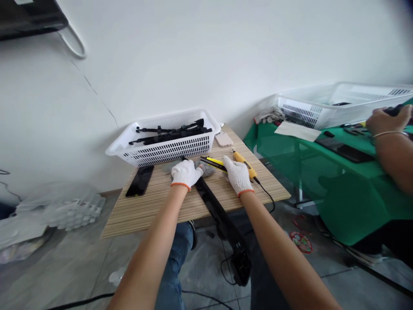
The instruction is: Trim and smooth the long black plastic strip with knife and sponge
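My left hand (pixel 185 173), in a white knit glove with an orange cuff, is closed on a long black plastic trim part (pixel 217 207). The part slants from that hand across the table's front edge and hangs over my lap. In my gloved right hand (pixel 238 174) is a yellow and black utility knife (pixel 214 163), its front end pointing left toward the left hand. Grey crumbs or a grey cloth (pixel 209 169) lie between the hands; I cannot tell which. Just right of the right hand rests a yellow corded rotary tool (pixel 245 165).
A white basket (pixel 171 151) holding several black parts stands at the back of the wooden table (pixel 145 215). A black phone (pixel 140 181) lies left, a pale phone (pixel 223 138) behind. At right, a green-covered table (pixel 284 155) bears another white basket (pixel 300 113); a co-worker's hand (pixel 387 122) is there.
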`<state>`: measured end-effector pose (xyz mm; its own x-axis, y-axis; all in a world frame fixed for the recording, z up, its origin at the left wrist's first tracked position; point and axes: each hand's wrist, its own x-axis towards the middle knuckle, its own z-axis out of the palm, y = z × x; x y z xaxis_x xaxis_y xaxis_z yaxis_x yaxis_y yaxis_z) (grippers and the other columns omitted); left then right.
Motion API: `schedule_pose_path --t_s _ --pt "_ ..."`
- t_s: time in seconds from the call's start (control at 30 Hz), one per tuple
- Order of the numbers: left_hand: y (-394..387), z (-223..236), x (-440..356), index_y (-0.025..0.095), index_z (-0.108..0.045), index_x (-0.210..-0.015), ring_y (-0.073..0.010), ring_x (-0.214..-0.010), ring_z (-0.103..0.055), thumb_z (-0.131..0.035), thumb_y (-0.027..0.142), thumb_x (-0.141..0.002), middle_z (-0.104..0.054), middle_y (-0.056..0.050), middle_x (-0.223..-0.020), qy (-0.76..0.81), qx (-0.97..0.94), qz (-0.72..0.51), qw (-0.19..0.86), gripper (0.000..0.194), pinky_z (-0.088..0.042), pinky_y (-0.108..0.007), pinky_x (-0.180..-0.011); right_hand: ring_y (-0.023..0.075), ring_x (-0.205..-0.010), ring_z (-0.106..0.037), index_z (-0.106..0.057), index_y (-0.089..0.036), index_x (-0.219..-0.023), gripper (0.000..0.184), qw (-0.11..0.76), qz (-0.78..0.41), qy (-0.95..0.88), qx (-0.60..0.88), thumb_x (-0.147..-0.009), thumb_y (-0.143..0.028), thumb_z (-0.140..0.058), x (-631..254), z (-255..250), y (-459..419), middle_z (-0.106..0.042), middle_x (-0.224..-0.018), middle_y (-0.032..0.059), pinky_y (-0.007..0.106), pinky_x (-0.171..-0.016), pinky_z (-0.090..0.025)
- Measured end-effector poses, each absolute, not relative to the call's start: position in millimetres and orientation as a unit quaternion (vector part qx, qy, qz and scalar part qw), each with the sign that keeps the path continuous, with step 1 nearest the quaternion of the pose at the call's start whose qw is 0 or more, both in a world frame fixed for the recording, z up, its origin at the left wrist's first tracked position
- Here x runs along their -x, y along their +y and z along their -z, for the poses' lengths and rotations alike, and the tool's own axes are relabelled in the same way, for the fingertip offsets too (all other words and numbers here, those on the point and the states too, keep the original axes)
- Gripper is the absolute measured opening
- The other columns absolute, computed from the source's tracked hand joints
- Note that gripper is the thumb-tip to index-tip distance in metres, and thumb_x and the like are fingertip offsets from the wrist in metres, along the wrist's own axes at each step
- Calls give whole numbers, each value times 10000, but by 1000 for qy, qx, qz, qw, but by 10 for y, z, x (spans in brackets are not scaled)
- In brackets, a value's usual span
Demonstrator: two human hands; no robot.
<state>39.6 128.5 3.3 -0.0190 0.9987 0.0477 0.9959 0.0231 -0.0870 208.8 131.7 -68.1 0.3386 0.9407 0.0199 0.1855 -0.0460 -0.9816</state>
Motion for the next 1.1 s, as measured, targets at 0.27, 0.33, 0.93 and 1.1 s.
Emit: schedule_pose_path --t_s 0.27,0.33,0.93,1.1 --pt "1207 169 -110 234 -761 -891 -224 -934 -659 -346 524 -980 -694 -65 -1006 -689 714 123 24 515 -401 -297 -668 163 -567 -555 -701 -108 -737 596 520 -405 -425 620 -745 -687 -563 -2067 632 1288 -573 -594 43 241 -494 -435" --pt "1223 202 -91 217 -743 -808 -209 -934 -654 -353 524 -985 -695 -58 -1010 -691 708 144 19 526 -387 -294 -666 166 -572 -563 -705 -106 -746 588 522 -415 -417 618 -730 -681 -584 -2066 622 1281 -578 -611 42 240 -497 -442" --pt "1121 204 86 211 -636 -978 -170 -1009 -635 -260 327 -1020 -639 -86 -1115 -644 632 431 1 396 -479 -292 -934 205 -662 -598 -709 -163 -643 552 373 -313 -579 654 -817 -650 -516 -2043 446 1108 -589 -541 45 263 -580 -373" --pt "851 137 247 226 -658 -1078 -188 -1014 -643 -481 309 -944 -657 -58 -1144 -607 723 328 -18 237 -501 -297 -915 216 -667 -615 -727 -171 -658 566 348 -287 -590 670 -850 -641 -478 -2031 400 1089 -602 -536 59 267 -576 -360"
